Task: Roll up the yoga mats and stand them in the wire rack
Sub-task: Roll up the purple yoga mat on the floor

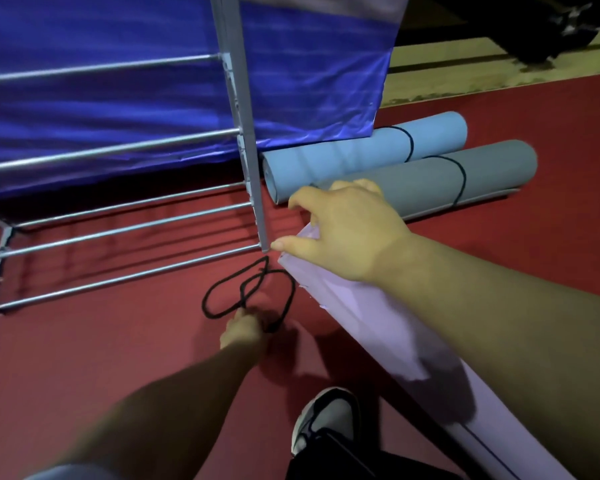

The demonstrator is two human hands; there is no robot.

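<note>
1. The right hand (343, 230) is gripping the end of a rolled lilac mat (378, 327) lying on the red floor (118, 341) beside the wire rack (118, 230).
2. The left hand (243, 332) is pinching a black cord (250, 292).

Gym: red sports floor (84, 358), rolled mats (426, 178) (blue tarp (118, 98)).

Blue tarp (136, 109) behind, red floor (84, 358), one shoe (329, 415) (grey-white)

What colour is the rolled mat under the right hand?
Pale lilac: the rolled mat under the right hand, seen in the head view.
</note>
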